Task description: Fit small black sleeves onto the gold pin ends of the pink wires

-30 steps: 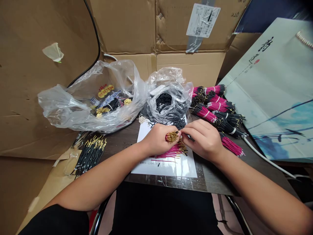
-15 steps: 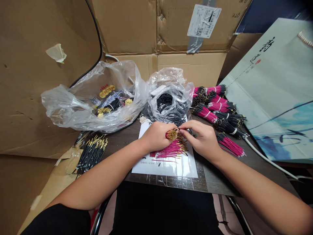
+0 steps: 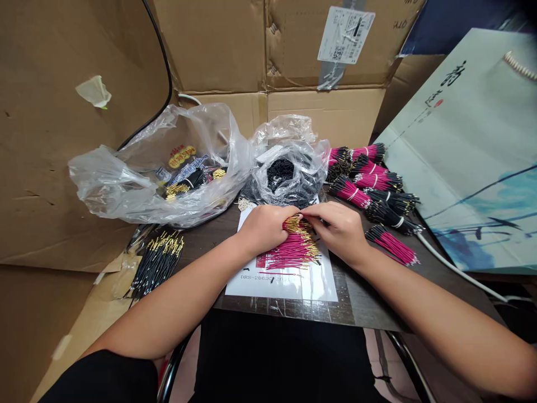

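Note:
In my left hand (image 3: 266,226) is a bundle of pink-red wires (image 3: 291,224), its gold tips pointing toward me past the closed fingers. My right hand (image 3: 338,230) is pinched against the left thumb and fingertips at the bundle's top. Whatever lies between those right fingertips is too small to make out. Below both hands, loose pink-red wires (image 3: 289,256) with gold ends cover part of a white printed sheet (image 3: 243,290). Just beyond the hands stands an open clear bag of small black tubes (image 3: 280,174).
Banded pink and black wire bundles (image 3: 377,180) are piled at right beside a pale paper bag (image 3: 465,151). Left are a clear plastic bag (image 3: 109,184) with gold-tipped bundles and loose black wires (image 3: 155,263). Cardboard (image 3: 218,45) walls the back.
The bundle in my left hand has tilted, so less of its gold end faces me. Both hands have shifted slightly up and left, still meeting at the fingertips. The view has moved a little.

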Tool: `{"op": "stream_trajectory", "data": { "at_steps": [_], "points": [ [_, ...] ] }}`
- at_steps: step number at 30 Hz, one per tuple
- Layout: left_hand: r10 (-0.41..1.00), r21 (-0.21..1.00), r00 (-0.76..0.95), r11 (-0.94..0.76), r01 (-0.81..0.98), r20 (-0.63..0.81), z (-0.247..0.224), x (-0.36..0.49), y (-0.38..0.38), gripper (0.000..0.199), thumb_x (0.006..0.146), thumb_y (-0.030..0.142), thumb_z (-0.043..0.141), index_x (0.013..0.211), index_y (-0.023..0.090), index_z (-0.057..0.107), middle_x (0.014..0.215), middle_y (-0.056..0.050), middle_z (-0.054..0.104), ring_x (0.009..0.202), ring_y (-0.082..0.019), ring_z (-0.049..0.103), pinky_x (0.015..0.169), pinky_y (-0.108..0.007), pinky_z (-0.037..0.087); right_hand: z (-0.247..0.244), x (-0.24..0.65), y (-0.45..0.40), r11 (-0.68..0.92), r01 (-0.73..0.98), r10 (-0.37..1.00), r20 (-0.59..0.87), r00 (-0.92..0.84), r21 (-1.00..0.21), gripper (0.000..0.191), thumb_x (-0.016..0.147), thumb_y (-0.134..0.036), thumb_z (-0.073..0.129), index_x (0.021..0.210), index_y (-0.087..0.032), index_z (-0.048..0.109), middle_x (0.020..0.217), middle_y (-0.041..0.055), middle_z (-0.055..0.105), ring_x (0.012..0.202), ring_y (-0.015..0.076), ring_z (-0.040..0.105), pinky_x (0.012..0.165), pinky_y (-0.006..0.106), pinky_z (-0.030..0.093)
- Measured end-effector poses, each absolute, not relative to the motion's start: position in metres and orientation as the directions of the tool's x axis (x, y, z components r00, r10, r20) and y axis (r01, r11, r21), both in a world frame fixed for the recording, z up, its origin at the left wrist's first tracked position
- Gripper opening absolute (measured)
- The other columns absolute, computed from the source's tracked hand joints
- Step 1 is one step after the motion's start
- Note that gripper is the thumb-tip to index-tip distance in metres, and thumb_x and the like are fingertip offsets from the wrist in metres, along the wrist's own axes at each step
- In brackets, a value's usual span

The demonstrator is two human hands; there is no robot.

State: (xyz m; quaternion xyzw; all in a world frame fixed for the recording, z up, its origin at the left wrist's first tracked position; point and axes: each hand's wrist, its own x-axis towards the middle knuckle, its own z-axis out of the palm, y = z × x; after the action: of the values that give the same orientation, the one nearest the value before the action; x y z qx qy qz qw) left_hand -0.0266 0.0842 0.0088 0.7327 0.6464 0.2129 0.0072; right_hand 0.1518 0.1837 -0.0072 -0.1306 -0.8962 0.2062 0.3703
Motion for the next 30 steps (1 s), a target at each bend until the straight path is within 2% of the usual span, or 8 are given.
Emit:
{"op": "stream_trajectory", "data": {
  "at_steps": [2, 7, 11, 15, 20, 30],
  "points": [
    [0.949, 0.315, 0.067, -0.168, 0.934, 0.307, 0.008, -0.027, 0.084, 0.024, 0.082, 0.019, 0.055, 0.103, 0.024, 0.066, 0.087, -0.002, 0.073, 0.080, -0.021, 0.068, 0.068, -0.029, 0.047, -0.007, 0.152, 0.184, 0.879, 0.070, 0.387, 0.618, -0.685, -0.472, 0.018, 0.090, -0.017, 0.055, 0.101, -0.023, 0.068, 0.096, 0.0019, 0.073, 0.086, 0.0153, 0.066, 0.082, 0.034, 0.053],
    [0.929, 0.492, 0.044, -0.234, 0.839, 0.367, 0.012, -0.024, 0.081, 0.017, 0.088, 0.025, 0.051, 0.098, 0.021, 0.066, 0.083, -0.001, 0.071, 0.073, -0.014, 0.065, 0.067, -0.024, 0.046, 0.000, 0.155, 0.179, 0.860, 0.024, 0.399, 0.643, -0.654, -0.509, 0.019, 0.088, -0.015, 0.057, 0.101, -0.024, 0.068, 0.096, 0.0020, 0.072, 0.089, 0.0161, 0.066, 0.084, 0.036, 0.053],
    [0.902, 0.568, 0.049, -0.312, 0.761, 0.429, 0.017, -0.016, 0.075, 0.016, 0.090, 0.030, 0.052, 0.092, 0.019, 0.062, 0.074, 0.000, 0.066, 0.064, -0.010, 0.058, 0.061, -0.021, 0.042, 0.009, 0.163, 0.170, 0.846, -0.006, 0.409, 0.657, -0.633, -0.533, 0.022, 0.085, -0.012, 0.060, 0.101, -0.025, 0.067, 0.096, 0.0024, 0.070, 0.089, 0.0162, 0.066, 0.082, 0.035, 0.055],
    [0.876, 0.632, 0.078, -0.402, 0.662, 0.476, 0.021, -0.007, 0.069, 0.017, 0.092, 0.029, 0.049, 0.094, 0.016, 0.061, 0.079, -0.001, 0.066, 0.066, -0.009, 0.059, 0.064, -0.019, 0.044, 0.016, 0.170, 0.161, 0.863, -0.018, 0.382, 0.676, -0.630, -0.505, 0.025, 0.082, -0.011, 0.063, 0.102, -0.026, 0.066, 0.095, 0.0020, 0.071, 0.086, 0.0161, 0.066, 0.078, 0.033, 0.056],
    [0.806, 0.613, 0.078, -0.505, 0.608, 0.587, 0.020, -0.004, 0.068, 0.014, 0.091, 0.025, 0.052, 0.093, 0.016, 0.062, 0.083, -0.002, 0.068, 0.071, -0.008, 0.062, 0.067, -0.017, 0.047, 0.017, 0.170, 0.158, 0.895, -0.048, 0.341, 0.747, -0.571, -0.444, 0.028, 0.076, -0.012, 0.071, 0.102, -0.021, 0.066, 0.092, 0.0036, 0.070, 0.081, 0.0156, 0.066, 0.072, 0.031, 0.055],
    [0.751, 0.467, 0.152, -0.542, 0.699, 0.643, 0.015, -0.010, 0.071, 0.015, 0.091, 0.027, 0.053, 0.096, 0.017, 0.064, 0.081, -0.001, 0.071, 0.066, -0.007, 0.065, 0.061, -0.016, 0.047, 0.016, 0.170, 0.158, 0.862, -0.068, 0.383, 0.733, -0.562, -0.502, 0.024, 0.075, -0.006, 0.069, 0.095, -0.019, 0.067, 0.088, 0.0035, 0.069, 0.079, 0.0152, 0.064, 0.071, 0.031, 0.053]
  ]
}}
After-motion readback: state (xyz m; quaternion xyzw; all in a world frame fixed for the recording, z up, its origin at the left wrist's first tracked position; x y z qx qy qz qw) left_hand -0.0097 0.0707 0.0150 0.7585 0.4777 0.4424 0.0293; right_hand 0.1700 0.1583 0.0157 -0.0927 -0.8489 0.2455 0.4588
